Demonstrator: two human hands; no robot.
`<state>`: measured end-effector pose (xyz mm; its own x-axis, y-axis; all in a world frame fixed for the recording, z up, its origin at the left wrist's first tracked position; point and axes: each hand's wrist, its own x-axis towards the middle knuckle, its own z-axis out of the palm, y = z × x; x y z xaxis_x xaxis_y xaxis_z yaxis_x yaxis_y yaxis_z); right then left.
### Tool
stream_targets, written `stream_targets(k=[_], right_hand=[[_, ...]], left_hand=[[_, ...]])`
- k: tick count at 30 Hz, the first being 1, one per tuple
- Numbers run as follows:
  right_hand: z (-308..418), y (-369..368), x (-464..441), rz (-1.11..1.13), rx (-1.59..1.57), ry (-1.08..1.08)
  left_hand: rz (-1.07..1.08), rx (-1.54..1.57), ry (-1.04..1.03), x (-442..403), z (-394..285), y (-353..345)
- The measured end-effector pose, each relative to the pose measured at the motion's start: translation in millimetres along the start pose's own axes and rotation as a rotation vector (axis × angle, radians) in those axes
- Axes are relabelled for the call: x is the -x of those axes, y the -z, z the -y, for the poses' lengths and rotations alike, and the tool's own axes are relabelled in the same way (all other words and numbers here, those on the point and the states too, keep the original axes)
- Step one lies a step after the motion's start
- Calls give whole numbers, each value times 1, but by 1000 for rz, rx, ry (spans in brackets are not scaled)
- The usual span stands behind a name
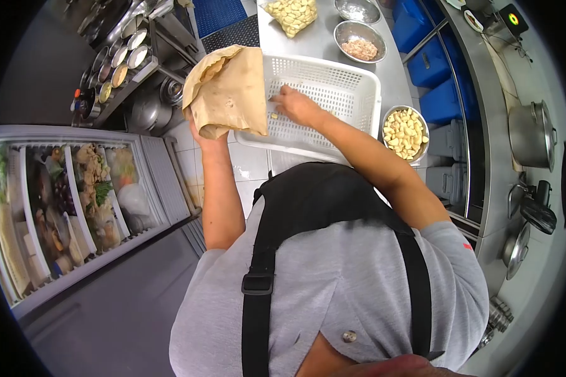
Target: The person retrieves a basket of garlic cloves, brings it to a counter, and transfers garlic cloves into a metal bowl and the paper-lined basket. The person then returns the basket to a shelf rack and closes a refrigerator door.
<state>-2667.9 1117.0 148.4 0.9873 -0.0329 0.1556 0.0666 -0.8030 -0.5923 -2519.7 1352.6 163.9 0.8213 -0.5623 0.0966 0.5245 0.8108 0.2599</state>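
My left hand [205, 133] holds a brown paper bag [233, 94] by its lower left side, over the left end of a white perforated basket [352, 81]. The bag hides most of that hand's fingers. Inside the basket, my right hand [290, 107] has its fingers bent together near the floor of the basket; what they hold, if anything, is too small to name. A few small pale pieces lie on the basket's floor near that hand. Right of the basket stands a metal bowl full of pale yellow pieces [405, 133].
A clear bag of pale pieces [292, 16] and a metal bowl of pinkish food [360, 49] stand on the steel table [393, 81] beyond the basket. An open refrigerated unit [82, 207] is at left, shelved containers at upper left, blue bins [435, 103] at right.
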Motion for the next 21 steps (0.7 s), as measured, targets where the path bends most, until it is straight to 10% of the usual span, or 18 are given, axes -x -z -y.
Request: stream_targets(k=[7,13,21], right_hand=[[-6,-7,1,120,-45,-49],[-37,85,46,221,-296,-513],[-66,61,78,94,-51,-361]], left_hand=[[-158,-146,-29,10,16,-17],[-92,-56,38,15,20,-5],[-208,-137,17,16,24,-3]])
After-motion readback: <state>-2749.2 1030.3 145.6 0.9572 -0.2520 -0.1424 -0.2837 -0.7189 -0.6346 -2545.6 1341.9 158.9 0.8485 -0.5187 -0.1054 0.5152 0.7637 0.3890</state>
